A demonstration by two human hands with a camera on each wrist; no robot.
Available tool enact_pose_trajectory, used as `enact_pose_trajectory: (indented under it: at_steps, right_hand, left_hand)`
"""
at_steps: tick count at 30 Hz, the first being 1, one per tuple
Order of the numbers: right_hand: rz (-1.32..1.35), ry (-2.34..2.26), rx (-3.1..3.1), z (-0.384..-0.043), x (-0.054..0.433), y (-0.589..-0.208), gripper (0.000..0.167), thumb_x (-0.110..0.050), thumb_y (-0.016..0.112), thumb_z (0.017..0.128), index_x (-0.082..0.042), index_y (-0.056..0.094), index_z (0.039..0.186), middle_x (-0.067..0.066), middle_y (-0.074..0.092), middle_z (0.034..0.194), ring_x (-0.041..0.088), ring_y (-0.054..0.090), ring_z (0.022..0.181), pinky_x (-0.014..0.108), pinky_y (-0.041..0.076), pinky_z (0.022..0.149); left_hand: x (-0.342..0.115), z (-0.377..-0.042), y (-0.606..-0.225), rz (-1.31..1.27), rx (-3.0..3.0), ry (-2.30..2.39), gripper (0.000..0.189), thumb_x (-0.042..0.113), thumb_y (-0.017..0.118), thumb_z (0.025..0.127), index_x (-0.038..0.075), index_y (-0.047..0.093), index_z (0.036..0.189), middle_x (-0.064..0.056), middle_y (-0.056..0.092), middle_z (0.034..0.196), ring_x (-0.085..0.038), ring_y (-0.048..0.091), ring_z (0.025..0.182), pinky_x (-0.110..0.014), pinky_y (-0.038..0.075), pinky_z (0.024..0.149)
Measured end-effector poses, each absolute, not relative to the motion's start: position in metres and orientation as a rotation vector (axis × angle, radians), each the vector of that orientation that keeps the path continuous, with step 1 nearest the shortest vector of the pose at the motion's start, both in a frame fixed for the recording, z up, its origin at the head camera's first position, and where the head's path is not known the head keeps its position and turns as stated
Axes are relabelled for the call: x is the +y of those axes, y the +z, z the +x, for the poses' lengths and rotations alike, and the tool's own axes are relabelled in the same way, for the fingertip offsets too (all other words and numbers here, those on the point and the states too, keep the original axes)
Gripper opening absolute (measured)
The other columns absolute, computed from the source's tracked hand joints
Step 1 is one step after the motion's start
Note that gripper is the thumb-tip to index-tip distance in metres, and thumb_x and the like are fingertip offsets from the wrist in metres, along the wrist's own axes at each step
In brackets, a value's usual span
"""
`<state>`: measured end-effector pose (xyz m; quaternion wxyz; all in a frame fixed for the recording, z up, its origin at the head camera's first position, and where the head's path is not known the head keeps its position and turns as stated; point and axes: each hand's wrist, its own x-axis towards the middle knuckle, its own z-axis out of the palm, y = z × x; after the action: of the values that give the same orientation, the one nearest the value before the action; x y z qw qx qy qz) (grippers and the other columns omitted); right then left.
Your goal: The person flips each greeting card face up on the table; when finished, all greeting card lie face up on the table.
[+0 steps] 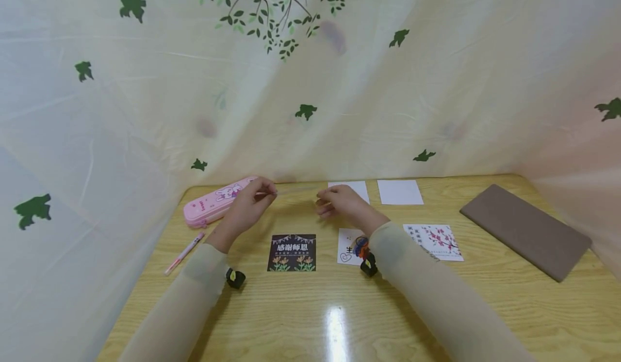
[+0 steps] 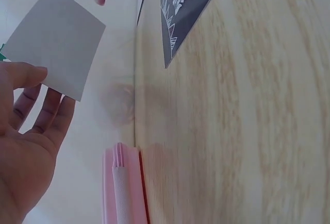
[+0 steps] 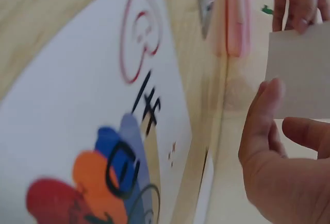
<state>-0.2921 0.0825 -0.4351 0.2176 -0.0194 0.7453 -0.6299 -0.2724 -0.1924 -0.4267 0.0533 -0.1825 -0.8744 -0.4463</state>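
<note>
My left hand point(image 1: 245, 205) pinches a square card by its edge, thumb on one face and fingers behind. In the left wrist view the plain greyish side of this card point(image 2: 56, 41) shows; its other face is hidden. From the head the card is nearly edge-on, a faint strip between the hands. My right hand point(image 1: 344, 205) hovers beside the card's far end, its fingers loosely bent. The right wrist view shows its thumb and a finger point(image 3: 304, 131) spread apart near the card's edge, with no grip on it visible.
On the wooden table point(image 1: 291, 308) lie a black printed card point(image 1: 291, 253), a colourful drawn card point(image 1: 349, 243), a blossom card point(image 1: 433, 242) and two white cards, one point(image 1: 400, 192) farther right. A pink pencil case point(image 1: 208, 205), a pen point(image 1: 184, 253) and a brown board point(image 1: 524, 230) flank them.
</note>
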Motion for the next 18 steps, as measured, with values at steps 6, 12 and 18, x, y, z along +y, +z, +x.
enact_pose_trajectory:
  at_steps: [6,12,18]
  right_hand:
    - [0.092,-1.928,1.731,-0.2986,0.0847,-0.4355,0.044,-0.018,0.049,0.114,0.010,0.054,0.147,0.021,0.072,0.127,0.013,0.075,0.080,0.021,0.064,0.074]
    - [0.159,-1.968,1.663,-0.3012,0.0870,-0.4358,0.036,-0.019,0.053,0.112,0.007,0.059,0.138,0.020,0.075,0.121,0.014,0.077,0.077,0.021,0.064,0.071]
    - [0.193,-1.954,1.693,-0.3003,0.0881,-0.4345,0.038,-0.019,0.060,0.109,0.005,0.063,0.138,0.028,0.069,0.138,0.014,0.077,0.077,0.019,0.063,0.070]
  left_hand:
    - [-0.1914,-0.2706,-0.4268,-0.621,-2.612,-1.366,0.009,0.003,0.062,0.106,0.004,0.065,0.115,-0.016,0.068,0.118,-0.032,0.068,0.117,-0.052,0.057,0.110]
    - [-0.1921,-0.2695,-0.4276,-0.688,-2.615,-1.366,0.011,0.001,0.061,0.106,0.005,0.065,0.115,-0.015,0.067,0.119,-0.032,0.067,0.121,-0.052,0.055,0.114]
    - [-0.1927,-0.2690,-0.4289,-0.750,-2.597,-1.379,0.012,-0.002,0.061,0.105,0.005,0.066,0.113,-0.012,0.068,0.117,-0.030,0.067,0.120,-0.050,0.053,0.117]
